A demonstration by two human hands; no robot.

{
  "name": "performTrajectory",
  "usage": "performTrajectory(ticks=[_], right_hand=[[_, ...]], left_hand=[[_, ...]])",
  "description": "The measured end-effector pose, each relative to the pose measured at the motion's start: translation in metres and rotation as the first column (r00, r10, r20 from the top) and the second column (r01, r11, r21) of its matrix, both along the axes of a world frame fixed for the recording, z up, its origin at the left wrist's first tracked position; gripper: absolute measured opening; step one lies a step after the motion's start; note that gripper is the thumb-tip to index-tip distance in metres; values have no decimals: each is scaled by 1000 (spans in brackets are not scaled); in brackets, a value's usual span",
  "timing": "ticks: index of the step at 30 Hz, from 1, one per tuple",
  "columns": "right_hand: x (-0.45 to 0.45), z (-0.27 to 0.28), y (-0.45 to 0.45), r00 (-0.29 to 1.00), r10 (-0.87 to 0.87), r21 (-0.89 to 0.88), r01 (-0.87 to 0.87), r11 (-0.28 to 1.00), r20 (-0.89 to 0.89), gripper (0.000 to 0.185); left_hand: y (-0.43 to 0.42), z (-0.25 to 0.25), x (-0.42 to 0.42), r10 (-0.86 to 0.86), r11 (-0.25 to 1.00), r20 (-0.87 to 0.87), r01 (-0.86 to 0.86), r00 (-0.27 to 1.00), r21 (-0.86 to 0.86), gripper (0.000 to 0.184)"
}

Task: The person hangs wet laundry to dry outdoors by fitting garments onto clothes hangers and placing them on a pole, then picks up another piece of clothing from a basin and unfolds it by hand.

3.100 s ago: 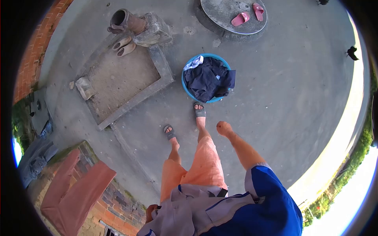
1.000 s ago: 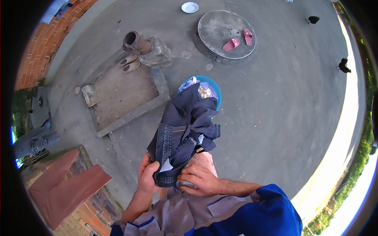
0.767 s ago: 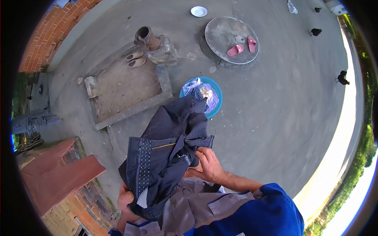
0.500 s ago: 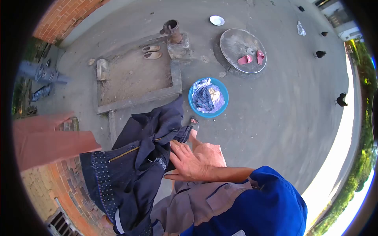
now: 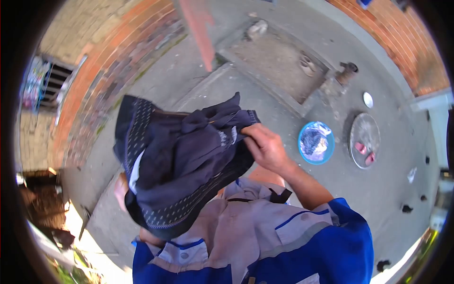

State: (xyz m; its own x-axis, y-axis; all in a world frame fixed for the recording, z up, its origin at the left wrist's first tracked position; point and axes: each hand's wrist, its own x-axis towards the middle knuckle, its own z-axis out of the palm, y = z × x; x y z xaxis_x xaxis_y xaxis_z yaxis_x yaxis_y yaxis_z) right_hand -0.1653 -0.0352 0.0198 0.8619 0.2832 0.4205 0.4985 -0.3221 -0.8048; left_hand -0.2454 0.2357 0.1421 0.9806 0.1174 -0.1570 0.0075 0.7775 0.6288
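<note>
A pair of dark navy trousers (image 5: 189,142) is held up in front of my body, with its dotted inner waistband spread at the left and bottom. My right hand (image 5: 268,147) pinches the cloth at the right side, thumb and fingers closed on it. Behind the left edge, my left hand (image 5: 121,191) supports the waistband near a white strip; most of its fingers are hidden by the cloth. Part of the zip shows along the top, and a small patch of pale lettering lies near my right hand.
A blue basin (image 5: 301,154) of wet-looking clothes stands on the concrete at the right. Beyond it, a round slab (image 5: 366,130) bears pink slippers. A low-walled dirt bed (image 5: 269,59) lies ahead, and a brick wall (image 5: 113,61) with a barred window runs along the left. Reddish cloth (image 5: 198,31) hangs above.
My view has swung left, so the basin and slab appear farther right. The trousers have come up and opened out, and my right hand has gone from lying flat against them to gripping their edge.
</note>
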Motion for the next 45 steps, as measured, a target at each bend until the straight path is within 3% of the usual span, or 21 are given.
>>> performTrajectory(ticks=[5, 8, 10, 12, 15, 19, 22, 23, 28, 31, 32, 33, 35, 36, 37, 38, 39, 42, 43, 44, 45], right_hand=[[11, 25, 60, 956, 251, 21, -250, 968, -153, 27], [6, 34, 96, 901, 435, 69, -433, 899, -11, 43], [-3, 41, 112, 854, 495, -220, -458, 861, 159, 57], [-15, 50, 115, 862, 468, -242, -421, 874, 193, 59], [-18, 49, 105, 802, 527, -49, -537, 842, 280, 59], [-5, 18, 113, 742, 669, -107, -664, 740, 26, 54], [19, -49, 121, 693, 708, -546, -649, 529, -138, 42], [31, -66, 122, 682, 728, -513, -651, 559, -72, 39], [98, -63, 109, 538, 842, -274, -806, 525, 31, 25], [165, 102, 83, 655, 751, 0, -753, 658, -83, 23], [178, 147, 80, 729, 680, 36, -684, 729, 82, 19], [200, 181, 80, 591, 718, -56, -757, 651, 368, 17], [189, 191, 95, 375, 883, 506, -840, 195, 282, 13], [200, 181, 85, 409, 908, 230, -879, 419, -91, 17], [211, 171, 99, 403, 908, -366, -867, 337, -118, 19], [226, 168, 115, 407, 902, -828, -549, 115, -145, 21], [238, 183, 111, 421, 906, -863, -445, 241, 36, 26], [207, 237, 98, 447, 888, -415, -791, 450, 110, 24], [200, 215, 95, 632, 757, -180, -775, 606, -168, 18], [209, 182, 99, 565, 732, -177, -822, 541, -381, 16], [217, 176, 100, 625, 701, -653, -696, 299, -345, 17]], left_hand=[[16, 24, -17, 165, 962, 111, -135, 980, -238, 44], [19, 29, -15, 176, 949, 147, -128, 973, -286, 45], [21, 29, -12, 246, 945, 181, -195, 952, -261, 45], [26, 34, -12, 356, 911, 151, -307, 922, -277, 49], [26, 44, -5, 366, 924, 273, -311, 890, -223, 47], [11, 46, 2, 486, 870, 268, -431, 832, -239, 45], [1, 53, 1, 656, 732, 213, -679, 724, 55, 42], [6, 49, -1, 673, 637, 264, -723, 690, 266, 43], [30, 64, -16, 653, 736, 263, -677, 711, 4, 45], [88, 45, -36, 704, 693, 105, -711, 703, 118, 42], [108, 36, -49, 734, 672, 1, -727, 679, 143, 41], [114, 33, -50, 701, 706, -67, -677, 710, 209, 36], [129, -7, -48, 696, 665, -120, -570, 708, 483, 28], [137, -46, -46, 725, 557, -109, -485, 681, 674, 24], [137, -71, -47, 525, 513, -314, 0, 791, 858, 21], [134, -87, -51, 344, 310, -565, 477, 750, 822, 19], [137, -91, -55, 419, 386, -532, 386, 736, 838, 19], [151, -95, -39, 554, 556, -458, 101, 695, 825, 19], [144, -83, -35, 521, 622, -495, 88, 696, 778, 20], [143, -76, -27, 506, 670, -497, 42, 705, 741, 21], [163, -124, -29, 403, 552, -435, 165, 805, 817, 29]])
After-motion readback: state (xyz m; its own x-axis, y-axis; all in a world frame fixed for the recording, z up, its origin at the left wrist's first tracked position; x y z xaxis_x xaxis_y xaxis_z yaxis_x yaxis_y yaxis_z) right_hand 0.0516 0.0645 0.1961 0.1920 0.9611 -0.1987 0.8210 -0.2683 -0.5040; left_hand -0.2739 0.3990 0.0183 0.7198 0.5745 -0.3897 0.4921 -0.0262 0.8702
